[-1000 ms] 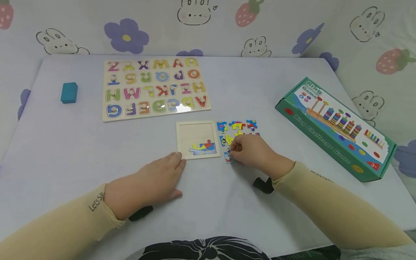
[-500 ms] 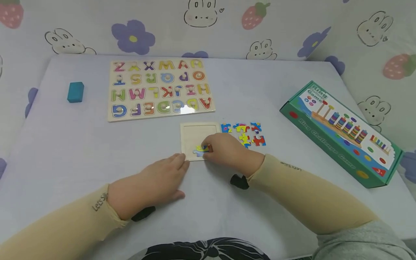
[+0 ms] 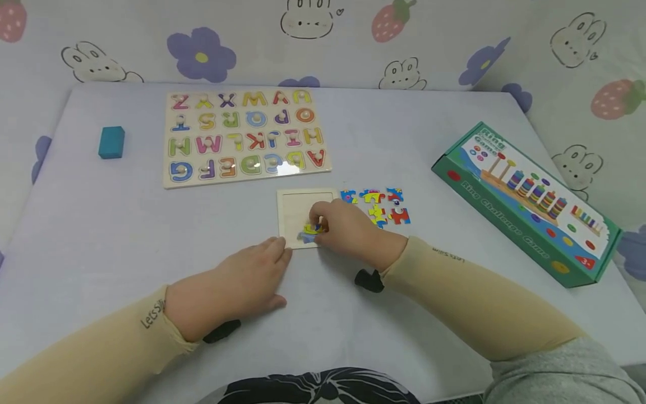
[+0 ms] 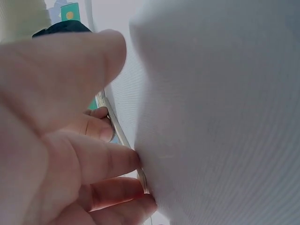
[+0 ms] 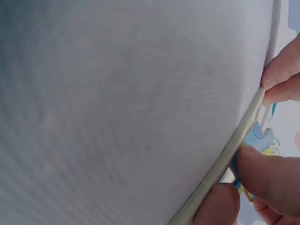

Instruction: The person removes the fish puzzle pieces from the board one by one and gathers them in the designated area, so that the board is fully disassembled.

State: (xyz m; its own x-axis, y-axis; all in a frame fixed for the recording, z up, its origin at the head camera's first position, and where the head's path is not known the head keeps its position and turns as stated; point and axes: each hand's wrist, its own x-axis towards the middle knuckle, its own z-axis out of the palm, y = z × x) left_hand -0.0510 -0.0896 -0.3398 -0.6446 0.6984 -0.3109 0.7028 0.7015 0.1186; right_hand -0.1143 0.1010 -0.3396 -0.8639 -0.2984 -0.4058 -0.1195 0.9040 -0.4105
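Observation:
A small square wooden puzzle tray lies on the white table, a few joined blue and yellow pieces in its near part. My left hand rests palm down, fingers extended, fingertips at the tray's near left corner. The left wrist view shows those fingers along the thin tray edge. My right hand is over the tray's right side and pinches a puzzle piece, mostly hidden by the fingers. In the right wrist view its thumb is against blue puzzle pieces just inside the tray edge.
Several loose puzzle pieces lie right of the tray, partly behind my right hand. Behind is a wooden alphabet board with knobbed letters. A teal block lies far left; a green Ring Challenge Game box stands at right.
My right hand has moved left from the loose pieces to the tray, carrying a puzzle piece taken from the nearest spot. Its fingers have shifted slightly since. My left hand stays at the tray corner.

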